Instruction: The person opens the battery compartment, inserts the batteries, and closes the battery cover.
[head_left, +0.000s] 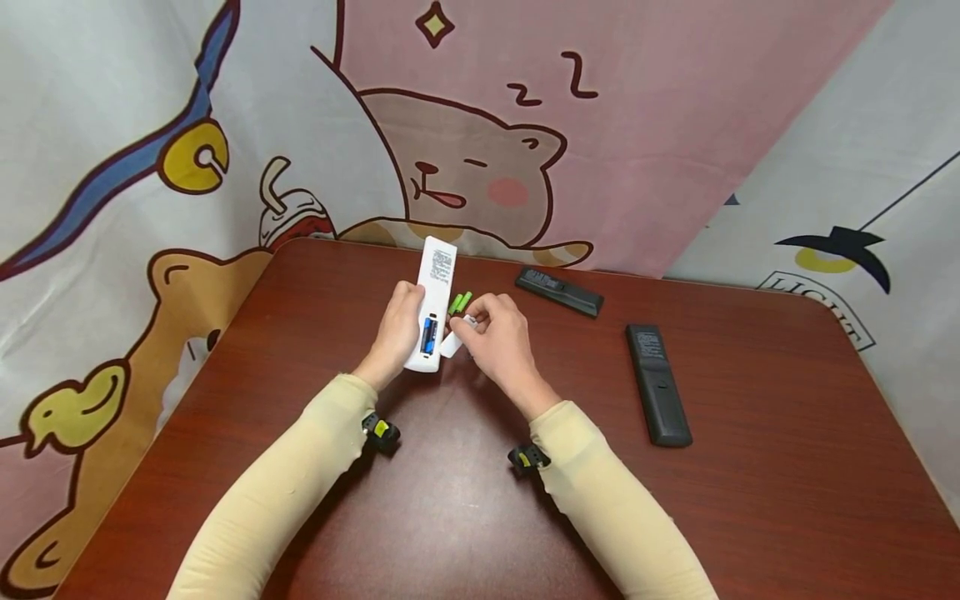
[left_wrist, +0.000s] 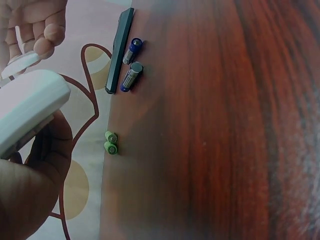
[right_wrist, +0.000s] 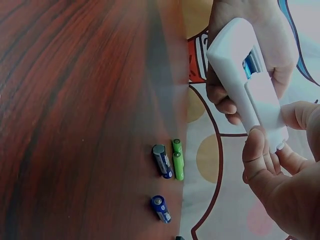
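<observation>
My left hand (head_left: 397,331) grips a white remote control (head_left: 438,273), its back turned up and its battery bay uncovered. Blue-and-black batteries (head_left: 429,336) sit in that bay. The white battery cover (head_left: 453,344) is pinched between the thumb and fingers of my right hand (head_left: 504,340), just right of the bay. In the right wrist view the cover (right_wrist: 264,102) overlaps the remote's back, with a strip of blue battery showing beside it. Two green batteries (right_wrist: 178,165) lie on the table beyond the hands.
Two loose blue batteries (left_wrist: 132,76) lie near the green ones, hidden behind my right hand in the head view. One black remote (head_left: 559,291) lies at the table's back edge, another (head_left: 658,386) farther right. A cartoon-printed cloth (head_left: 480,167) hangs behind the table (head_left: 450,508).
</observation>
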